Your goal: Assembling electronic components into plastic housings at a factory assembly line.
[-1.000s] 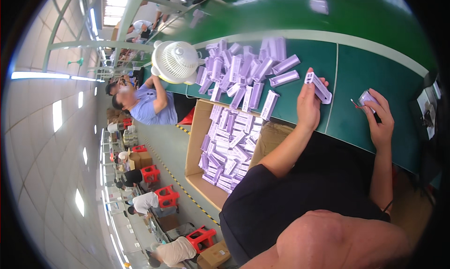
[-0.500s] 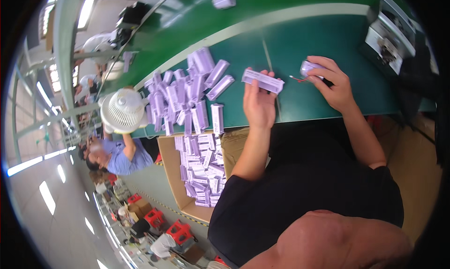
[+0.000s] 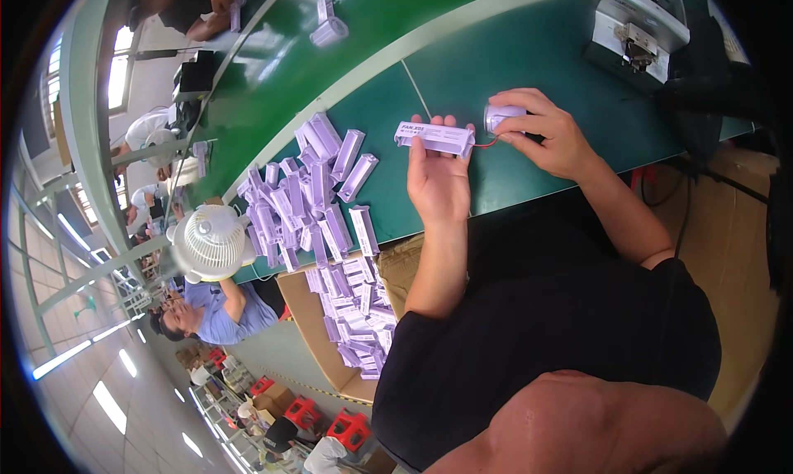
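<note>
Across the fingers of my left hand (image 3: 439, 185) lies a long light-purple plastic casing (image 3: 436, 137) with print on its side, the thumb pressing on it. My right hand (image 3: 555, 137) pinches a small purple rounded part (image 3: 504, 116) between thumb and fingers. From that part a thin red wire (image 3: 486, 144) runs to the right end of the casing. Whether its tip is inside the casing or only touching it, I cannot tell. Left of my hands, a heap of similar purple casings (image 3: 310, 189) covers the green table (image 3: 529, 49).
A cardboard box (image 3: 312, 313) full of purple casings stands below the table edge. A white fan (image 3: 211, 241) is at the left, beside a person in a blue shirt (image 3: 223, 313). A metal device (image 3: 632, 40) stands at the far right. Another purple part (image 3: 329, 30) lies on the green surface beyond the pale strip.
My hands have come closer together. The wire, which hung free of the casing, now reaches its right end. The whole view has shifted somewhat.
</note>
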The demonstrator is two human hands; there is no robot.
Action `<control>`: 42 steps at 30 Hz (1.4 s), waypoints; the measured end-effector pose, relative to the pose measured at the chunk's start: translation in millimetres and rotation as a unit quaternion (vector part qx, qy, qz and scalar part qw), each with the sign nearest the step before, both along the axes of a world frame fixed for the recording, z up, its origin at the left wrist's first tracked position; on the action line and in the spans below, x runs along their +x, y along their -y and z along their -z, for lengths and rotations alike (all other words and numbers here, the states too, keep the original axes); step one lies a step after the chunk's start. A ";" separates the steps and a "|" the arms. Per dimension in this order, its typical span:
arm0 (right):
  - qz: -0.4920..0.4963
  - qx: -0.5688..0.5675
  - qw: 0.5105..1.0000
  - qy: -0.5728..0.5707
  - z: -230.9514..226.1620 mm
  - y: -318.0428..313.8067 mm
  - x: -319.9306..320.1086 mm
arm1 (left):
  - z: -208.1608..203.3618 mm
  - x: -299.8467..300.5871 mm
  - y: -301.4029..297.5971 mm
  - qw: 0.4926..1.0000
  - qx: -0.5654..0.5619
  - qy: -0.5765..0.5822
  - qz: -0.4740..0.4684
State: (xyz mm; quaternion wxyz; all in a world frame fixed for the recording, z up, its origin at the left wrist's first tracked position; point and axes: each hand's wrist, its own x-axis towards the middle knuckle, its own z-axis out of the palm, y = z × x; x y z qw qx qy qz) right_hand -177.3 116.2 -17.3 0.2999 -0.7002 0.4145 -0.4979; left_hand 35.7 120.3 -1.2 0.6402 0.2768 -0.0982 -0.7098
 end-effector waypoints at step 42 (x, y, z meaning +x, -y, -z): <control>0.038 0.071 0.996 0.027 -1.5 -5.6 -2.7 | 2.5 -40.3 -0.9 0.842 -0.302 0.447 0.015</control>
